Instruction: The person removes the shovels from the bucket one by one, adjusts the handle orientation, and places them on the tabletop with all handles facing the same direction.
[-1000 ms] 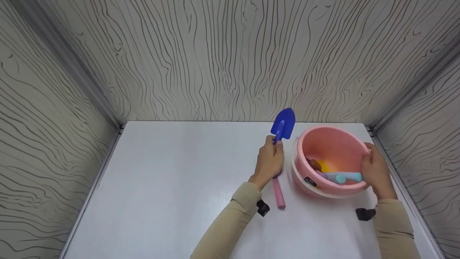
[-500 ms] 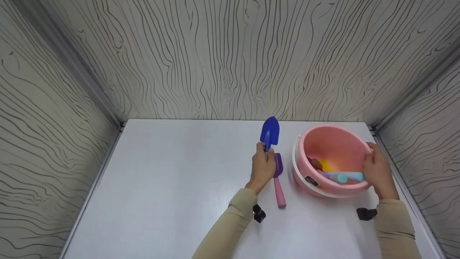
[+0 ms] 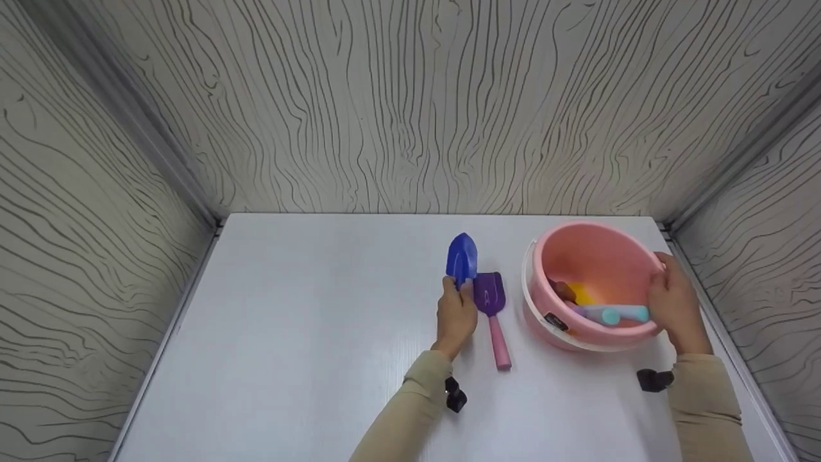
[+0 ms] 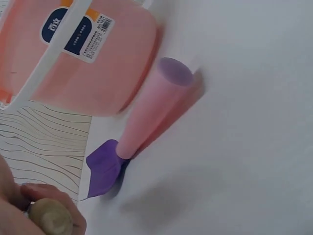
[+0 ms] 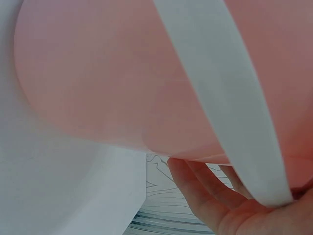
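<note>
In the head view my left hand grips a toy trowel with a blue blade pointing to the back wall. The left wrist view shows the round end of its wooden handle. Just right of that hand lies a purple shovel with a pink handle, flat on the table. My right hand holds the right rim of a pink bucket, which leans toward me. Inside the bucket are light-blue-ended handles, a yellow piece and a brown piece.
A white table spreads out to the left. Wood-grain panels enclose it, with the back panel at the far edge and another close to the right hand. The bucket's white carry handle hangs down its side.
My left hand has moved left and toward me with the blue trowel, away from the bucket, uncovering the purple shovel. The right hand and bucket have stayed almost still.
</note>
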Available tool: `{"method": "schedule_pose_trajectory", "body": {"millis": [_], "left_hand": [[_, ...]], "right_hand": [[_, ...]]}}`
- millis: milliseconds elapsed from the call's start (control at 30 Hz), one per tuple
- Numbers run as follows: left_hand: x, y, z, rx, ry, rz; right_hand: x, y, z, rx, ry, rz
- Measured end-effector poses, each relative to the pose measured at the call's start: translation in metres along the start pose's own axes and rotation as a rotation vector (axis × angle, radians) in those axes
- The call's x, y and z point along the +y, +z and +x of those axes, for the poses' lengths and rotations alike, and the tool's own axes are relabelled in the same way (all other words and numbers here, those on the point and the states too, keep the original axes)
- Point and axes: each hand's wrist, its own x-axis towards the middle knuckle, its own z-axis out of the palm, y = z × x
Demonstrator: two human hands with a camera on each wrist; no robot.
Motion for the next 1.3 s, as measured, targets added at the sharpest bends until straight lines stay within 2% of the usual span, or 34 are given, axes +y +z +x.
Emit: {"method": "schedule_pose_trajectory", "body": {"millis": [167, 333, 500, 667, 900, 1100, 1300], "left_hand": [[-0.012, 0.002, -0.005, 0.04, -0.046, 0.081], [-0.023, 0.006, -0.008, 0.06, -0.038, 0.142], [-0.029, 0.009, -0.009, 0.049, -0.078, 0.15], [-0.027, 0.007, -0.009, 0.032, -0.123, 0.155], [-0.024, -0.001, -0.012, -0.03, -0.171, 0.13], [-0.02, -0.004, -0.015, -0.044, -0.219, 0.11], [-0.017, -0.003, -0.016, -0.115, -0.263, 0.111]], "right_hand": [[0.0, -0.001, -0.002, -0.006, 0.009, -0.003], [0.001, -0.001, -0.002, -0.007, 0.023, -0.009], [0.003, -0.001, 0.0, -0.018, 0.016, -0.006], [0.002, -0.001, 0.001, -0.016, 0.026, -0.011], [-0.001, 0.0, 0.001, 0.004, 0.018, -0.008], [-0.002, 0.003, 0.002, -0.006, 0.006, 0.001], [-0.001, 0.001, 0.002, -0.002, 0.022, 0.001]]}}
